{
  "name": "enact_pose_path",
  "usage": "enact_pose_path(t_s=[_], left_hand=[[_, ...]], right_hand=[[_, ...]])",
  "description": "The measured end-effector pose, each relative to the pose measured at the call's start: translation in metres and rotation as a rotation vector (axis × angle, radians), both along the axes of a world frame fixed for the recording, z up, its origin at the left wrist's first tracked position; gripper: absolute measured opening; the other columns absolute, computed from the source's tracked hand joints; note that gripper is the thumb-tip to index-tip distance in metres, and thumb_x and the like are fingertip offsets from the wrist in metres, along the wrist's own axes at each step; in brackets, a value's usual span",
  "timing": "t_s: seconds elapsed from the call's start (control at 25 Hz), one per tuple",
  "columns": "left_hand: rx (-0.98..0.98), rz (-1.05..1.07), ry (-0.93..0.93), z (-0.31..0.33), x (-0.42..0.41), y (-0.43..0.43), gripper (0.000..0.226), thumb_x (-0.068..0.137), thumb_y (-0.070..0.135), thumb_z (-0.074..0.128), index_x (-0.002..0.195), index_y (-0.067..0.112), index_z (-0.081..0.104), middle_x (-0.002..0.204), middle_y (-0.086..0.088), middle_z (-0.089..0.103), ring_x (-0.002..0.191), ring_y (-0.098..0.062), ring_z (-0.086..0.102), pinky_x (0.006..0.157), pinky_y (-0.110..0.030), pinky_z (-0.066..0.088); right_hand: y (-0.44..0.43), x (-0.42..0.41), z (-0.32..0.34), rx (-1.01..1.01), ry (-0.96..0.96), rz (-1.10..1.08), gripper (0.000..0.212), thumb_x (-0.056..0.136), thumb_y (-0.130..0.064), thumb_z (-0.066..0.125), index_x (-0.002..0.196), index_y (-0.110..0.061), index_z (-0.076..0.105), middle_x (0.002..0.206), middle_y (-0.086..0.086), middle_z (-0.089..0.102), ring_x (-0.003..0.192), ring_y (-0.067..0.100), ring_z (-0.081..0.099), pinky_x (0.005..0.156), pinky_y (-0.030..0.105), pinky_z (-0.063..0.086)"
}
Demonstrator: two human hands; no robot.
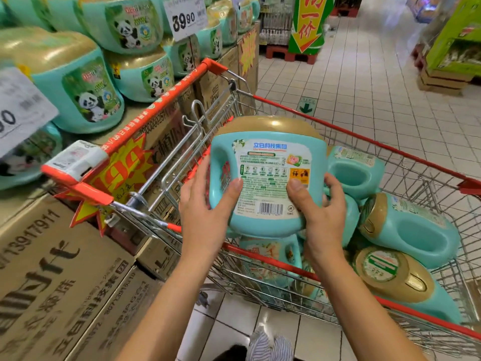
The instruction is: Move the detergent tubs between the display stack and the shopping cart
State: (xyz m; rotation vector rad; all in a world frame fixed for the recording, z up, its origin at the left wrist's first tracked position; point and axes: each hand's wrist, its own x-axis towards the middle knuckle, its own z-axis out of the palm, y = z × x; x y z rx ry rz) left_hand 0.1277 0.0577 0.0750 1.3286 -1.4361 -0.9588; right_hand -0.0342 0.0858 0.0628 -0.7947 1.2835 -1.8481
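Holding: detergent tub (268, 175) gripped in both hands, up over near end of shopping cart (364, 136), above its red rim; back label w/ barcode faces camera, gold lid on top.
L hand: left hand (205, 204) on tub's left side by the moulded grip, thumb pressed on label, fingers (201, 165) reaching round the side.
R hand: right hand (322, 212) at tub's lower right corner, thumb on label, other digits curled round the far side.
Cart: wire basket w/ red rim; orange push handle (156, 105) runs along the side nearest the display.
Cart tubs: several more tubs (411, 230) lying on their sides in basket, right of & under the held one; nearest shows its gold lid to camera.
Display stack: display stack (78, 92) just left of cart, teal panda-label tubs upright in tiers on cardboard cartons (52, 269).
Price card: price card (186, 18) reading 39.90, top of stack.
Floor: white tile floor (364, 87), aisle runs off to upper right.
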Motion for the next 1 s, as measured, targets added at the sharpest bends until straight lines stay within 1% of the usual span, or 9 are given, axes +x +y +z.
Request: enact_pose_path(t_s=[0.16, 0.32, 0.52, 0.6, 0.68, 0.72, 0.8, 0.88, 1.0], left_hand=[[-0.037, 0.03, 0.13, 0.01, -0.003, 0.023, 0.102, 0.051, 0.069, 0.075, 0.139, 0.031, 0.04, 0.126, 0.007, 0.061, 0.118, -0.01, 0.058, 0.098, -0.035, 0.05], [-0.079, 0.171, 0.169, 0.015, 0.022, 0.04, 0.159, 0.025, 0.069, 0.085, 0.153, 0.029, 0.0, 0.152, 0.009, 0.035, 0.136, -0.007, 0.041, 0.11, -0.036, 0.039], [-0.128, 0.189, 0.816, 0.002, 0.072, 0.095, 0.106, 0.038, 0.046, 0.094, 0.13, 0.021, 0.048, 0.108, 0.01, 0.073, 0.098, -0.009, 0.07, 0.072, -0.026, 0.057], [-0.176, 0.242, 0.954, -0.002, 0.089, 0.126, 0.075, 0.04, 0.047, 0.092, 0.106, 0.02, 0.069, 0.092, 0.009, 0.077, 0.086, -0.007, 0.072, 0.068, -0.024, 0.058], [-0.218, 0.306, 1.002, 0.009, 0.106, 0.153, 0.045, 0.063, 0.05, 0.081, 0.099, 0.024, 0.078, 0.099, 0.008, 0.076, 0.097, -0.004, 0.07, 0.081, -0.022, 0.055], [-0.33, 0.35, 0.858, 0.017, 0.113, 0.167, 0.041, 0.08, 0.045, 0.068, 0.111, 0.018, 0.074, 0.114, 0.001, 0.072, 0.112, -0.008, 0.064, 0.095, -0.022, 0.048], [-0.471, 0.397, 0.94, 0.026, 0.134, 0.197, 0.048, 0.096, 0.032, 0.053, 0.131, -0.001, 0.057, 0.136, -0.018, 0.057, 0.132, -0.024, 0.048, 0.113, -0.031, 0.031], [-0.4, 0.428, 0.957, 0.017, 0.158, 0.209, 0.057, 0.063, 0.045, 0.087, 0.106, 0.01, 0.076, 0.113, -0.01, 0.072, 0.112, -0.02, 0.065, 0.097, -0.029, 0.049], [-0.365, 0.58, 0.998, 0.009, 0.206, 0.252, 0.065, 0.021, 0.062, 0.092, 0.075, 0.028, 0.081, 0.086, 0.008, 0.077, 0.084, -0.009, 0.073, 0.07, -0.027, 0.06]], right_hand=[[0.003, 0.036, 0.011, -0.125, 0.091, 0.082, 0.054, 0.074, -0.035, 0.072, 0.121, -0.02, 0.048, 0.103, -0.008, 0.069, 0.093, 0.006, 0.067, 0.076, 0.02, 0.052], [0.013, 0.052, 0.014, -0.216, 0.082, 0.304, 0.027, 0.091, -0.019, 0.045, 0.112, -0.016, 0.062, 0.112, -0.004, 0.068, 0.106, 0.011, 0.061, 0.09, 0.024, 0.048], [0.013, 0.084, 0.02, -0.294, 0.261, 0.639, 0.014, 0.084, -0.017, 0.066, 0.097, -0.022, 0.068, 0.098, -0.012, 0.071, 0.094, 0.005, 0.063, 0.084, 0.02, 0.047], [0.009, 0.107, 0.024, -0.296, 0.307, 0.754, 0.035, 0.074, -0.032, 0.074, 0.106, -0.024, 0.064, 0.111, -0.005, 0.065, 0.108, 0.01, 0.059, 0.095, 0.026, 0.043], [0.01, 0.133, 0.024, -0.173, 0.292, 0.896, 0.066, 0.063, -0.039, 0.078, 0.123, -0.025, 0.053, 0.126, -0.004, 0.055, 0.118, -0.002, 0.051, 0.103, 0.021, 0.038], [0.014, 0.148, 0.023, -0.066, 0.241, 1.01, 0.075, 0.062, -0.039, 0.078, 0.129, -0.023, 0.048, 0.132, -0.002, 0.052, 0.123, -0.002, 0.048, 0.107, 0.023, 0.037], [0.026, 0.183, 0.022, 0.131, 0.085, 1.274, 0.078, 0.069, -0.034, 0.078, 0.136, -0.013, 0.044, 0.14, 0.012, 0.05, 0.132, 0.023, 0.047, 0.113, 0.044, 0.034], [0.041, 0.219, 0.022, 0.198, -0.058, 1.446, 0.075, 0.075, -0.031, 0.07, 0.138, 0.0, 0.042, 0.137, 0.025, 0.051, 0.13, 0.042, 0.046, 0.111, 0.058, 0.033], [0.067, 0.273, 0.03, 0.146, -0.134, 1.585, 0.076, 0.074, -0.035, 0.072, 0.133, 0.007, 0.046, 0.128, 0.03, 0.057, 0.121, 0.046, 0.052, 0.106, 0.062, 0.037]])
